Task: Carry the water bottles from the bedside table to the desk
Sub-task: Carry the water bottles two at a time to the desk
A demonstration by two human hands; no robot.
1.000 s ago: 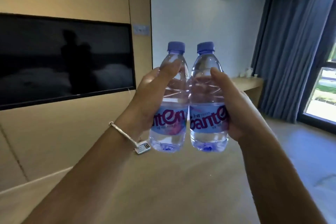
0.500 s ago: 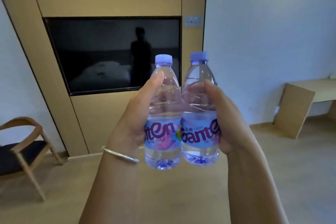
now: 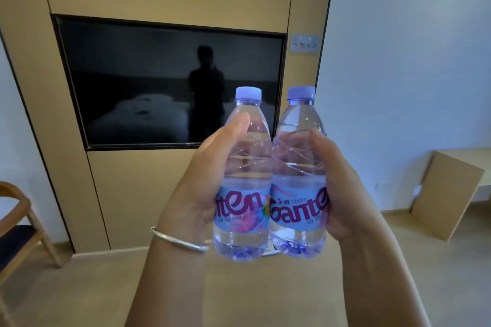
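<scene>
Two clear water bottles with pale purple caps and blue labels stand upright in the air in front of me, side by side and touching. My left hand (image 3: 204,178) grips the left bottle (image 3: 245,167) round its middle, thumb up on its shoulder. My right hand (image 3: 337,188) grips the right bottle (image 3: 299,167) the same way. The wooden desk (image 3: 451,188) shows at the right edge, against the white wall, only partly in view. The bedside table is out of view.
A dark wall-mounted TV (image 3: 148,82) sits in a tan wood panel straight ahead. A wooden chair (image 3: 18,223) with a dark seat stands at the left edge. A switch plate (image 3: 304,44) is beside the TV. Beige floor (image 3: 93,295) stretches below my arms.
My view has swung left: the curtain and window left the frame, the TV moved to the centre, and the chair came in at left. Both hands still hold the bottles together.
</scene>
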